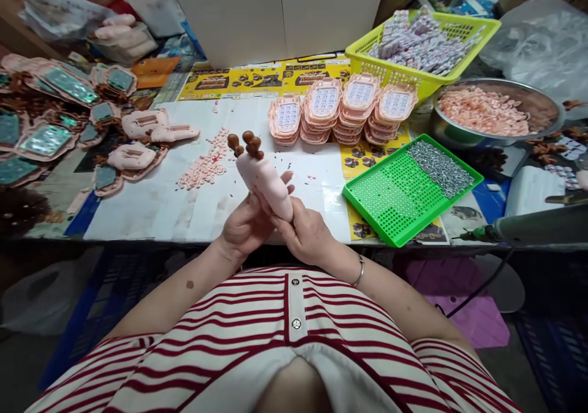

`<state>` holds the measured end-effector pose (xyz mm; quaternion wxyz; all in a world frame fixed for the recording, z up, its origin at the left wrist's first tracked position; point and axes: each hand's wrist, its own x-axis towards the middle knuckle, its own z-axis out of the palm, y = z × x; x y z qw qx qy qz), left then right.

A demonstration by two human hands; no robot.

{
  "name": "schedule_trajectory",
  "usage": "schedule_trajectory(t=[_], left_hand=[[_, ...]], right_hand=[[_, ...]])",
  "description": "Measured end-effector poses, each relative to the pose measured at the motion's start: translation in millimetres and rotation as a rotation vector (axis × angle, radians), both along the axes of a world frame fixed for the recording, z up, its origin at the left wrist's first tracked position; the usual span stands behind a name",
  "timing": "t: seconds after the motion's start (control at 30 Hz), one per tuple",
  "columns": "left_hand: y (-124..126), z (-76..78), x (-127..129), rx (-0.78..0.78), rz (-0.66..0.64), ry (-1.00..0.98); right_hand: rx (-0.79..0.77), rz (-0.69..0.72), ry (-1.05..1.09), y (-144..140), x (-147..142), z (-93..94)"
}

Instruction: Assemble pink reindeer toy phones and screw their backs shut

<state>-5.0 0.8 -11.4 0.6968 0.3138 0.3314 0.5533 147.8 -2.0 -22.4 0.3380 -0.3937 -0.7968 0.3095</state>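
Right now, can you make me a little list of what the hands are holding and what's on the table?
left hand: grips the pink toy shell from below
right hand: grips the same shell
pink toy shell: tilted, brown antlers at its top end
behind: stacks of pink keypad fronts
right side: green tray with small metal screws
far right: yellow basket, metal bowl

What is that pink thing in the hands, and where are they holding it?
A pink toy with brown antlers; left hand and right hand grip its lower end.
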Motion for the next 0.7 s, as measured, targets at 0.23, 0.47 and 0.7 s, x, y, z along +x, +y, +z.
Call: schedule_trajectory(t=[0.23,0.47,0.7], left_hand=[[5,-3.9,-7,-0.014,0.053,-0.130],[-1,-2.3,11,-0.124,0.050,-0.184],[1,9.1,16,-0.242,0.110,-0.099]], right_hand=[[0.317,-0.054,-0.380,-7,17,9.8],[0.400,-0.192,-0.509,-7,7,11.3],[0.353,-0.279,-0.101,-29,90,42.0]])
